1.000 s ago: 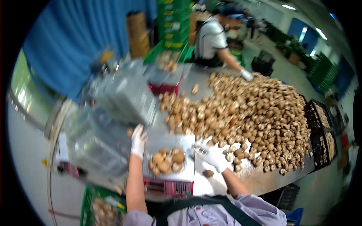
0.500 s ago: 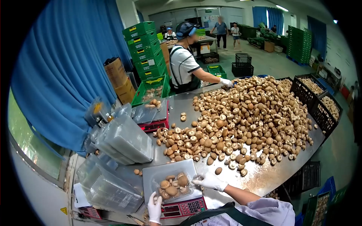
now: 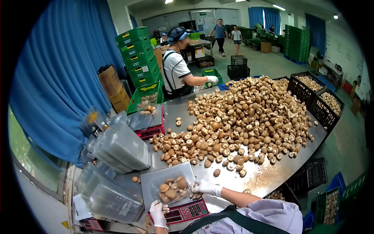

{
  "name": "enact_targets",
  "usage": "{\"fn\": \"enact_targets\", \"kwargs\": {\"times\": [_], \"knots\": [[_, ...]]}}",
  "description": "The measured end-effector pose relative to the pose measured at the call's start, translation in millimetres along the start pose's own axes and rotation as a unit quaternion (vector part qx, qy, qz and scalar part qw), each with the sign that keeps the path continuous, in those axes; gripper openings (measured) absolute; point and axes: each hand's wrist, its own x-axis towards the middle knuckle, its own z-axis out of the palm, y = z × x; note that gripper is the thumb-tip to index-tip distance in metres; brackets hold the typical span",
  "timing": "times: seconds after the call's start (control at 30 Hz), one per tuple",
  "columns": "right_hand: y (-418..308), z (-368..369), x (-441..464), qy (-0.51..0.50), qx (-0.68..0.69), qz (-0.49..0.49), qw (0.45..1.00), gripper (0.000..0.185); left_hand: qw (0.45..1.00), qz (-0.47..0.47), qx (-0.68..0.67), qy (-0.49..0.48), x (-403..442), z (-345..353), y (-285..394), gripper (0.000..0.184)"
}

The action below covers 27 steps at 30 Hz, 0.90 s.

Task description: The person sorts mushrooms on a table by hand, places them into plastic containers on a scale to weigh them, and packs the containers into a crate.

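Note:
A clear plastic box (image 3: pixel 183 198) with several brown mushrooms (image 3: pixel 171 194) in it rests on the grey plate of a red electronic scale (image 3: pixel 189 211). My left hand (image 3: pixel 159 213), in a white glove, grips the box's front left edge with bent fingers. At the box's right side my right hand (image 3: pixel 209 188), also gloved, has its fingers closed on the edge; the fingertips are partly hard to make out. Just beyond the scale lies a large heap of mushrooms (image 3: pixel 249 117) on the metal table (image 3: pixel 218 197).
Stacked clear boxes (image 3: pixel 122 146) and more boxes (image 3: pixel 113 199) stand left of the scale. A second scale (image 3: pixel 150 132) is farther back. Across the table is a co-worker (image 3: pixel 177 66), near green crates (image 3: pixel 136 54). Black crates of mushrooms (image 3: pixel 329 113) stand at right.
The whole view has shifted a little. My right hand's fingers have closed in on the box's right side. The co-worker's gloved hand has drawn back from the heap.

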Motion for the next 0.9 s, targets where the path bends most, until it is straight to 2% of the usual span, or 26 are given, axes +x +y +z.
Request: {"fn": "enact_targets", "kwargs": {"times": [0.1,0.17,0.2,0.23,0.3,0.37,0.4,0.43,0.47,0.5,0.53,0.57,0.6,0.67,0.7,0.73,0.77,0.83,0.87,0.9], "knots": [[15,-3,6,-0.005,0.007,-0.017,1.0,0.01,0.998,0.054,-0.005,-0.01,3,0,-8,0.02],[22,-3,5,0.037,-0.116,-0.123,0.985,0.014,0.997,0.078,0.018,-0.007,-2,1,-9,0.02],[22,-2,4,0.07,-0.21,-0.18,0.958,0.018,0.993,0.107,0.043,-0.02,-4,0,-9,0.021],[22,-1,1,0.068,-0.212,-0.176,0.959,0.018,0.988,0.135,0.068,-0.032,-6,-1,-7,0.022],[14,-2,-7,0.096,-0.314,-0.25,0.911,0.018,0.99,0.13,0.028,-0.04,-18,-5,1,0.026],[-4,2,-17,0.084,-0.375,-0.36,0.85,0.016,0.952,0.294,0.083,-0.037,-2,-19,-26,0.027],[13,-8,4,0.11,-0.43,-0.417,0.793,0.015,0.934,0.319,0.162,-0.013,-8,-18,-20,0.023],[19,-11,14,0.097,-0.417,-0.406,0.807,0.013,0.909,0.342,0.239,0.016,-16,-16,-11,0.025],[27,-15,24,0.085,-0.403,-0.395,0.821,0.013,0.963,0.263,0.062,-0.012,-27,-11,-4,0.024],[34,-18,33,0.073,-0.39,-0.383,0.835,0.014,0.974,0.185,-0.131,-0.011,-39,-5,5,0.023],[1,1,17,0.078,-0.463,-0.47,0.748,0.015,0.954,0.27,0.116,0.051,-40,-17,-5,0.024],[-32,20,1,0.101,-0.52,-0.553,0.643,0.025,0.892,0.385,0.22,0.086,-47,-20,-2,0.027],[-41,32,0,0.088,-0.486,-0.572,0.655,0.03,0.906,0.385,0.161,0.071,-44,-28,-9,0.028],[-39,46,2,0.076,-0.469,-0.586,0.657,0.037,0.879,0.428,0.186,0.099,-62,-36,-16,0.028],[-37,51,3,0.077,-0.484,-0.59,0.642,0.039,0.83,0.468,0.274,0.131,-74,-37,-8,0.025],[-35,58,5,0.062,-0.468,-0.602,0.643,0.039,0.843,0.462,0.24,0.133,-68,-49,-26,0.022],[-31,63,5,0.05,-0.465,-0.575,0.672,0.031,0.879,0.438,0.145,0.116,-68,-56,-39,0.024],[-28,81,5,0.042,-0.47,-0.578,0.666,0.023,0.896,0.389,0.153,0.151,-78,-66,-43,0.024],[-26,87,9,0.017,-0.441,-0.577,0.687,0.02,0.894,0.386,0.152,0.167,-83,-69,-42,0.024],[-23,90,11,0.003,-0.439,-0.58,0.686,0.02,0.876,0.407,0.188,0.177,-89,-72,-39,0.025]]}}
